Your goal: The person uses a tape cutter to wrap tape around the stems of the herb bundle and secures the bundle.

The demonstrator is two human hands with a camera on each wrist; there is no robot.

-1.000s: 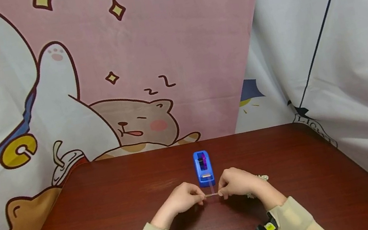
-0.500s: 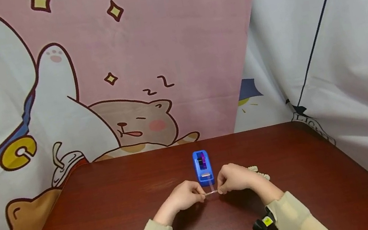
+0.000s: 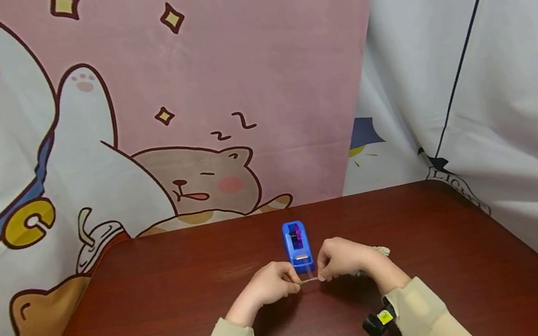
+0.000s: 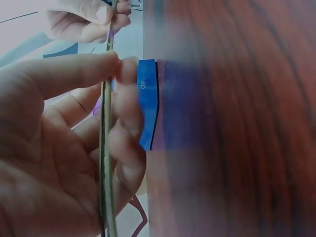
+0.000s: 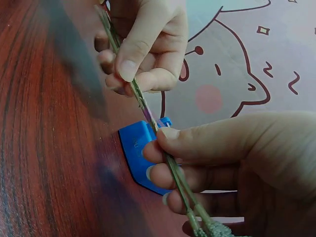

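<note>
Both hands hold a pair of thin green flower stems [image 5: 139, 95] level in front of a blue tape dispenser [image 3: 298, 247]. My left hand [image 3: 270, 284] pinches the bare end between thumb and fingertips. A short way to the right, my right hand [image 3: 345, 257] pinches the stems nearer their flower heads. Pale, knobbly flower heads [image 5: 218, 230] stick out past the right palm; in the head view that hand partly hides them. From the dispenser a clear strip of tape [image 3: 310, 271] runs to the stems in the gap between the hands.
The dispenser stands on a dark red-brown table [image 3: 175, 310], with a purple roll [image 3: 298, 236] inside. Behind the table hangs a pink cartoon curtain [image 3: 299, 96], and a white cloth [image 3: 502, 109] hangs along the right. Each wrist wears a small black camera [image 3: 378, 321].
Both hands have shifted slightly toward the dispenser, keeping their pinch on the stems. The flower heads have swung about beside the right wrist as the stems turned. The dispenser stays put.
</note>
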